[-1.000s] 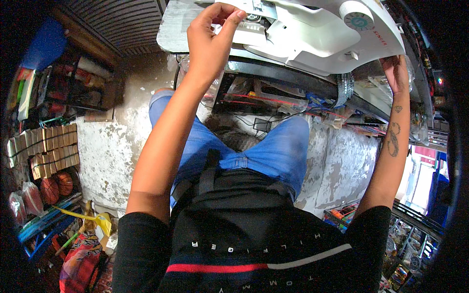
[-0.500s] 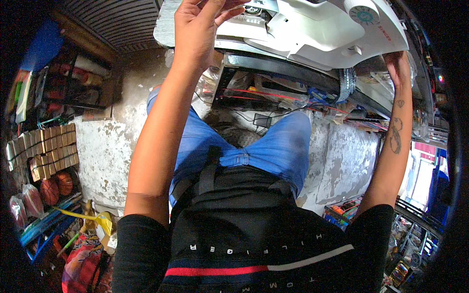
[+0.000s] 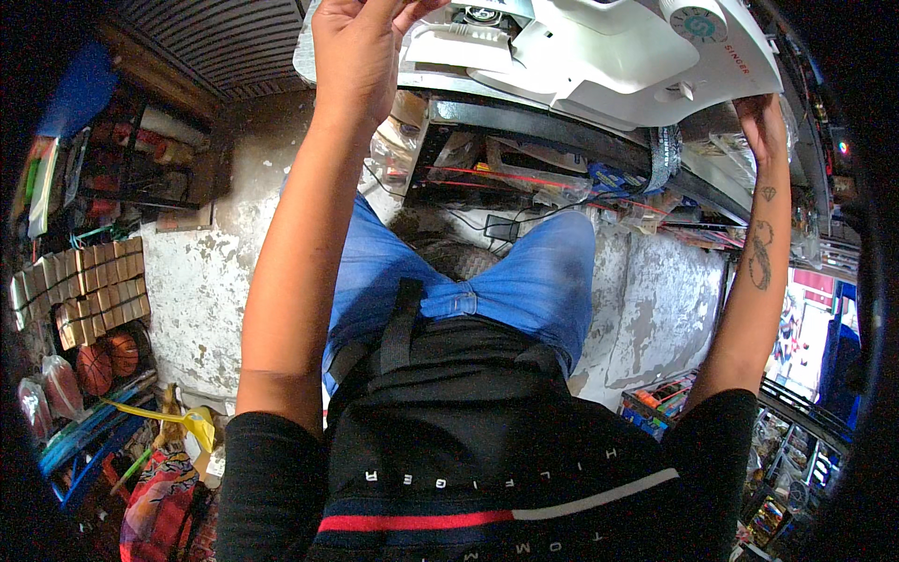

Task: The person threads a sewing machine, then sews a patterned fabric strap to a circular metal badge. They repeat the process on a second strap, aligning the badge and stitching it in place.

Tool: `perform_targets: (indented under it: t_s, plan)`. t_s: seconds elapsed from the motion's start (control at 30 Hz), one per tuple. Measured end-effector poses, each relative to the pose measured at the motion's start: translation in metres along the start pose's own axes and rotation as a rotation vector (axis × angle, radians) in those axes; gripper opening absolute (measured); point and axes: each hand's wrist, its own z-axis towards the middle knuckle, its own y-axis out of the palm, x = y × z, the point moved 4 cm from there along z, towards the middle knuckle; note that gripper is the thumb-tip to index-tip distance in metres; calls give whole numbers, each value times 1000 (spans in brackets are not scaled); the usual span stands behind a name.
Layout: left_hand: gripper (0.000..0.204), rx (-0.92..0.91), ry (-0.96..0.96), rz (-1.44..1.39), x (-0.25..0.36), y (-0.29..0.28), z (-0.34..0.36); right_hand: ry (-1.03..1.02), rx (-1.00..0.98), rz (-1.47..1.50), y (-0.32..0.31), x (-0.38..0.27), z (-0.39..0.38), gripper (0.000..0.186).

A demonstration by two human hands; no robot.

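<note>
A white sewing machine (image 3: 618, 70) stands at the top of the head view, with a round dial (image 3: 698, 23) on its right part and a small lever (image 3: 687, 91) below. Its bobbin area (image 3: 481, 16) shows near the top edge. My left hand (image 3: 354, 56) is raised just left of that area, fingers bent together. Its fingertips leave the picture, so whatever they pinch cannot be made out. At the machine's right end, my right hand (image 3: 763, 126) reaches up against the side. The machine hides those fingers.
Under the machine, a black-framed table (image 3: 543, 126) has a shelf with packaged items and cables. My knees, in blue jeans (image 3: 552, 258), are beneath it. Stacked boxes (image 3: 89, 286), basketballs (image 3: 122, 354) and a yellow scoop (image 3: 198, 426) lie left. A crate (image 3: 651, 407) stands lower right.
My left hand has shifted left and slightly upward, away from the bobbin area. The right hand stays at the machine's end, nearly unmoved. The small lever sits at a different angle.
</note>
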Motion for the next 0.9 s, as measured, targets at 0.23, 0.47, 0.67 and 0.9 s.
perform_targets:
  t_s: [0.23, 0.47, 0.67, 0.9]
  plan:
    - [10, 49, 46, 4, 8, -5, -2, -7, -21, -4, 1, -1, 1, 45]
    - [17, 56, 70, 3, 4, -13, 0, 32, -28, -12, -4, 6, 3, 48]
    - [10, 106, -31, 53, 3, -19, 0, -57, 11, -289, -30, 5, -25, 45]
    - [11, 93, -62, -25, -1, -24, 5, -392, 91, -249, -86, -14, -60, 25]
